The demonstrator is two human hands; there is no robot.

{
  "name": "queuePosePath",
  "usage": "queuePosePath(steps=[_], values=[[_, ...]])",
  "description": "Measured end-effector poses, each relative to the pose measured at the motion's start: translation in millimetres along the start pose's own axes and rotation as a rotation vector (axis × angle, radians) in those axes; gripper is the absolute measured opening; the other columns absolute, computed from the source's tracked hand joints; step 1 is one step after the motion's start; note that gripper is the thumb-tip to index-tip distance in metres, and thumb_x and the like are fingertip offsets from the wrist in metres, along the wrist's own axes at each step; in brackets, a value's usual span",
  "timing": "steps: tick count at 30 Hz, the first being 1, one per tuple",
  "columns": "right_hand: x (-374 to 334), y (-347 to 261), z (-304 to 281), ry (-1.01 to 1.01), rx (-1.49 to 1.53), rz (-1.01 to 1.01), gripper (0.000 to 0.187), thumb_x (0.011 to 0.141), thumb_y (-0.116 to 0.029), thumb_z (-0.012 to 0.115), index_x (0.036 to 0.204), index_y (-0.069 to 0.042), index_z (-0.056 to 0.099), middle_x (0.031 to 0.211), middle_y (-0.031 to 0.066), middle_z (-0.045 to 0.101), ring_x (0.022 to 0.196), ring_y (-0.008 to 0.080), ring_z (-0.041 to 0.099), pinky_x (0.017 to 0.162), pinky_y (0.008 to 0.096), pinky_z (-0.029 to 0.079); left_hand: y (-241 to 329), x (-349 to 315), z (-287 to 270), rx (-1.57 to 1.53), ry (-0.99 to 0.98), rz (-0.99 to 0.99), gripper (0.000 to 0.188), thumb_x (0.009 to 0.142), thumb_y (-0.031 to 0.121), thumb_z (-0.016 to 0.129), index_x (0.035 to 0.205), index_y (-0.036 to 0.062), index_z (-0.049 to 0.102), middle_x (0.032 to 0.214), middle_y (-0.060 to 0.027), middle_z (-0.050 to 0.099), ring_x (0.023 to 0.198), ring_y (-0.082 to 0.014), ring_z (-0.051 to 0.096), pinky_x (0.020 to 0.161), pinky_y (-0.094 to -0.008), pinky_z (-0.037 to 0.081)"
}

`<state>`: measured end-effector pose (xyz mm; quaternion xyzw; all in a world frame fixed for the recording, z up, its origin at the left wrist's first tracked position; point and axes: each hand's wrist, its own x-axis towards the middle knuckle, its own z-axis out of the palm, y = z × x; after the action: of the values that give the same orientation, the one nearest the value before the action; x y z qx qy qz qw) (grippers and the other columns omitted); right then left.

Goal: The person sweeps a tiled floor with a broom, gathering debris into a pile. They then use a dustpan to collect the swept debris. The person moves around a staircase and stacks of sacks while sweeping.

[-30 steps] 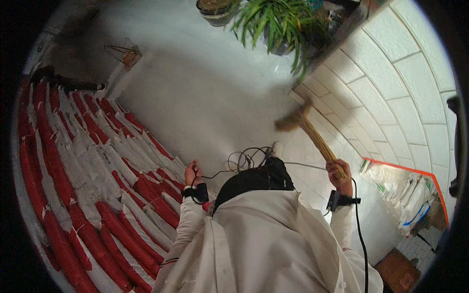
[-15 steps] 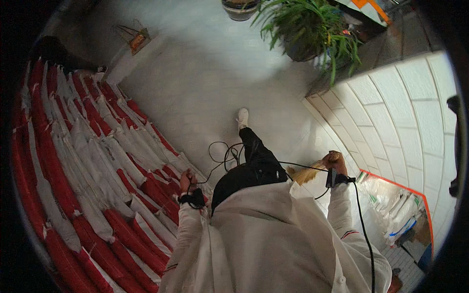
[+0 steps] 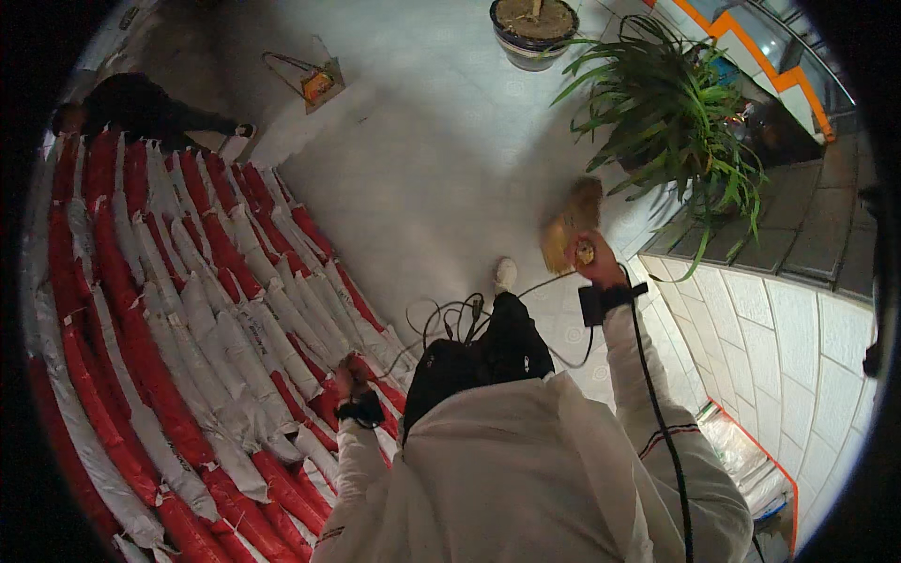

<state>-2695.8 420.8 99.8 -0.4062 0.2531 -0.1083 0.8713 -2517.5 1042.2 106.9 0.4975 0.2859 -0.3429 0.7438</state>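
White floor, soil-filled pot, broom in right hand

Rows of filled sacks lie side by side across the person's left, running from the lower edge up toward the far floor. Left hand sits at the sacks' near right edge. Open floor lies ahead, between sacks and wall. Right hand is raised ahead-right, gripping a straw broom. Leafy plant stands just right of the broom; a potted planter farther ahead. Tiled wall runs along the right. Loose cable lies on the floor beside the person's shoe.
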Motion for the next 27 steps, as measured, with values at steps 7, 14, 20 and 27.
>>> queuePosePath(steps=[7, 14, 20, 27], values=[[57.3, -48.3, 14.1, -0.030, 0.972, 0.377, 0.018, 0.079, -0.006, 0.054, 0.093, 0.002, 0.045, 0.078, 0.0058, 0.048, 0.072, 0.0136, 0.050, 0.059, 0.0213, 0.045, 72.8, 39.8, 76.5, 0.145, 0.093, 0.093, 0.038, 0.087, 0.021, 0.041, 0.118, -0.0009, 0.040, 0.053, 0.0035, 0.032, 0.038, -0.0085, 0.026, 0.034, -0.0237, 0.021], [-13.2, -86.1, 41.7, 0.004, 0.681, 0.264, 0.026, 0.082, -0.014, 0.050, 0.102, 0.002, 0.045, 0.077, 0.0037, 0.050, 0.061, 0.0080, 0.048, 0.048, 0.0179, 0.041, 113.0, 124.8, 105.0, 0.023, 0.061, -0.045, 0.027, 0.087, 0.020, 0.040, 0.107, 0.0031, 0.048, 0.050, 0.0031, 0.031, 0.037, -0.0097, 0.026, 0.033, -0.0247, 0.022], [-46.7, -137.4, 113.9, 0.360, 1.142, 0.166, 0.034, 0.079, -0.005, 0.049, 0.107, 0.009, 0.037, 0.069, 0.0048, 0.045, 0.058, 0.0112, 0.047, 0.048, 0.0187, 0.045, 120.4, 259.0, 96.2, -0.037, -0.084, -0.201, 0.022, 0.087, 0.025, 0.041, 0.099, 0.0082, 0.049, 0.049, 0.0028, 0.031, 0.036, -0.0106, 0.027, 0.033, -0.0252, 0.023], [-20.0, -111.3, 105.2, 0.605, 1.147, 0.074, 0.013, 0.074, -0.002, 0.053, 0.080, 0.000, 0.042, 0.064, 0.0038, 0.044, 0.053, 0.0107, 0.045, 0.047, 0.0178, 0.043, 167.0, 364.9, 114.8, 0.167, -0.010, -0.266, 0.028, 0.087, 0.026, 0.040, 0.110, 0.0104, 0.046, 0.049, 0.0029, 0.028, 0.038, -0.0112, 0.030, 0.034, -0.0273, 0.028]])
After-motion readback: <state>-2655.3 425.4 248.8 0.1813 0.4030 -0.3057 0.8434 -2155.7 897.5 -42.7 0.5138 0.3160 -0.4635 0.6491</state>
